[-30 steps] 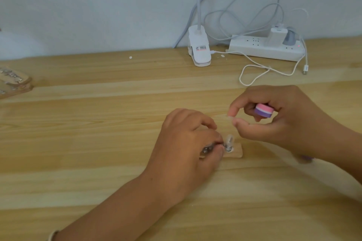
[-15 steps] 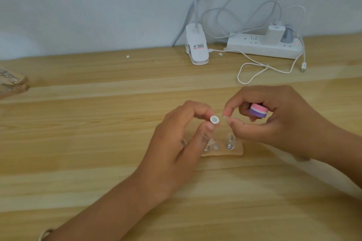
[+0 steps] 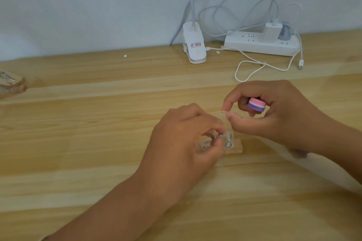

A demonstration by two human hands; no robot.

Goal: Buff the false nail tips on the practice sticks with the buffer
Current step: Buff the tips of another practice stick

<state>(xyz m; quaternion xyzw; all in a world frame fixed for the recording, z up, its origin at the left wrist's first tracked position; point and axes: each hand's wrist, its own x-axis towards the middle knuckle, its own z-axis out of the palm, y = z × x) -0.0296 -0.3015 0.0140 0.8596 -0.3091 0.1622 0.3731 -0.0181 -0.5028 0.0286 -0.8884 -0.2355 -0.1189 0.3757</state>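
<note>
Judging from the pose, buffing is not under way: at centre frame the left hand [image 3: 186, 139] pinches a practice stick [image 3: 220, 137] at the clear holder [image 3: 238, 148], while the right hand [image 3: 274, 115], just up and right, curls round the pink-and-purple buffer [image 3: 256, 104]. Bare surface [image 3: 98, 123] lies open to the left; the cable [image 3: 246, 68] and power strip [image 3: 258, 45] sit well back, upper right

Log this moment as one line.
left hand: pinching practice stick at clear holder | right hand: gripping pink-purple buffer | buffing: no contact
</note>
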